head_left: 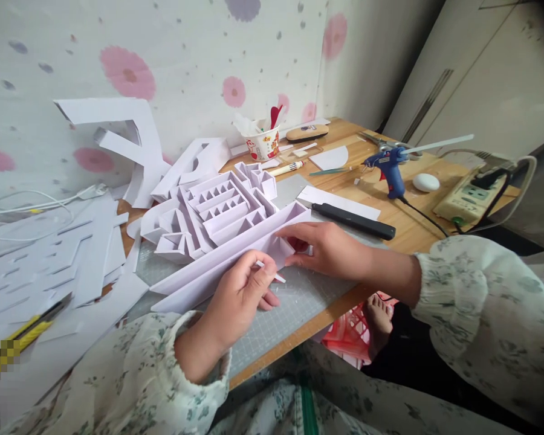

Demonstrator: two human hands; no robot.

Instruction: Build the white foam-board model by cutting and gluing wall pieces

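A white foam-board model with many thin upright walls and small compartments lies on a grey cutting mat. My left hand is in front of its near long wall, thumb and fingers pinched on a small white strip. To the right, my right hand grips the near right part of the model, its fingertips curled at the wall and partly hidden. Just behind the right hand lies a black-handled knife, beside a white board strip.
A blue glue gun stands at the right, near a white egg-shaped object and a power strip. Cut white boards and a yellow utility knife lie left. A paper cup of scraps stands behind.
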